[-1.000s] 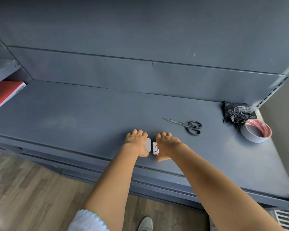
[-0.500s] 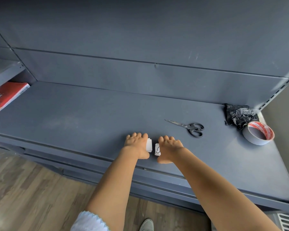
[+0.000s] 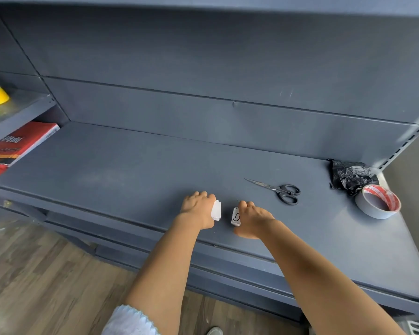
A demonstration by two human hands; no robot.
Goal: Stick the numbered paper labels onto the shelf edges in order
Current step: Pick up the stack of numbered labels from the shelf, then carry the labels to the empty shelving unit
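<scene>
Labels sit near the shelf's point(image 3: 131, 180) front edge – left hand point(image 3: 198, 209) curls round the blank stack point(image 3: 216, 210), right hand point(image 3: 249, 217) pinches a marked slip point(image 3: 236, 216) – sorting step, and next comes tape point(image 3: 377, 201), far right.

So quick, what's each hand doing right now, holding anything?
Left hand: fingers curled, holding a small stack of white paper labels.
Right hand: fingers pinching a single paper label with a handwritten mark.
</scene>
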